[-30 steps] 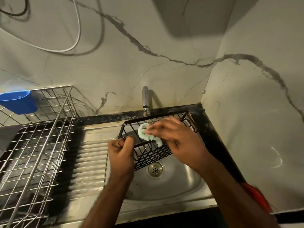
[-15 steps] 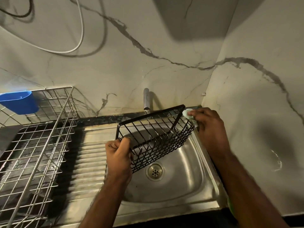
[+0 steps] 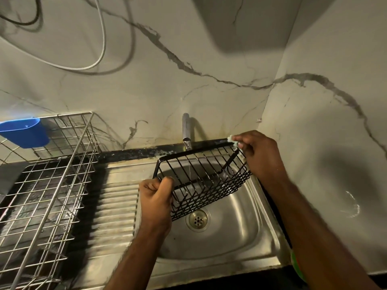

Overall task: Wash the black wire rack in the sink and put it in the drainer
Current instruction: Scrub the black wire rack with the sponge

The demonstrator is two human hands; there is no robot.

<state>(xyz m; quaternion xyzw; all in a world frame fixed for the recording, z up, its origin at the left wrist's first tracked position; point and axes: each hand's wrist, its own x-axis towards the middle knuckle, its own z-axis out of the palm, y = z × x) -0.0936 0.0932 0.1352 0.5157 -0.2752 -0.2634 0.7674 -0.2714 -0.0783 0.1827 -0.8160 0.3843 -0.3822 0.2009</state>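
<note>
The black wire rack [image 3: 201, 181] hangs tilted over the steel sink [image 3: 236, 233], under the tap [image 3: 186, 130], with a thin stream of water falling through it. My left hand [image 3: 156, 199] grips the rack's near left rim. My right hand [image 3: 261, 155] pinches a pale green sponge [image 3: 231, 139] against the rack's far right corner. The silver wire drainer [image 3: 48, 185] stands to the left on the draining board.
A blue plastic cup [image 3: 25, 132] hangs on the drainer's back left rim. The ribbed draining board [image 3: 113, 208] lies between drainer and sink. Marble walls close in behind and on the right. White and black cables [image 3: 100, 38] hang on the back wall.
My right hand moved the sponge from inside the rack's middle out to its far right corner. The rack tipped up a little; my left hand kept its grip.
</note>
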